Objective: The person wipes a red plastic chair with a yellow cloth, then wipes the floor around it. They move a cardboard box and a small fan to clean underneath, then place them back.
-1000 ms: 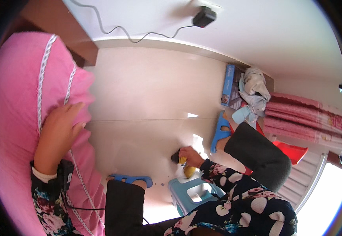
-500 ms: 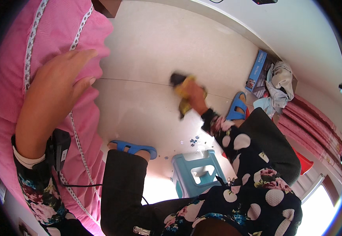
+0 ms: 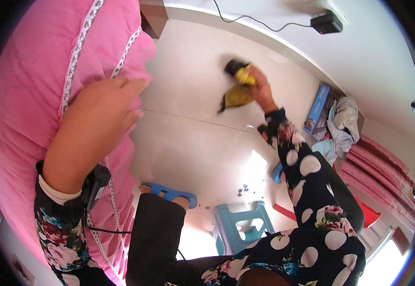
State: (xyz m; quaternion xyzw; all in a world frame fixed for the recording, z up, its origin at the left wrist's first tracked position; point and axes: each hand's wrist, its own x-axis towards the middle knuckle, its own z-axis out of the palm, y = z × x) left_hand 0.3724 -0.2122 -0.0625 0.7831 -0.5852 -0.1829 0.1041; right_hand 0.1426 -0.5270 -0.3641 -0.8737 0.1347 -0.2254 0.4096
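Observation:
My right hand (image 3: 261, 89) is stretched out over the floor and closed around a yellow thing with black ends (image 3: 244, 76). A limp olive-yellow flap with a dark tip hangs from it. Motion blurs it, and I cannot make out its exact kind. My left hand (image 3: 103, 107) rests on a pink bed cover (image 3: 36, 95) trimmed with white lace. Its fingers are extended, and nothing shows in them. A black boxy device (image 3: 98, 186) with a cord sits at my left wrist.
Small blue jigsaw pieces (image 3: 242, 190) lie on the tiled floor beside a teal plastic stool (image 3: 223, 217). Along the right wall are a blue box (image 3: 316, 108), crumpled clothes (image 3: 346, 119) and pink fabric (image 3: 374, 167). A black adapter (image 3: 326, 23) with a cord is on the far wall.
My right hand has moved farther out and a little right with the yellow thing. The view has shifted, bringing the wall adapter fully in. My left hand stays on the bed cover.

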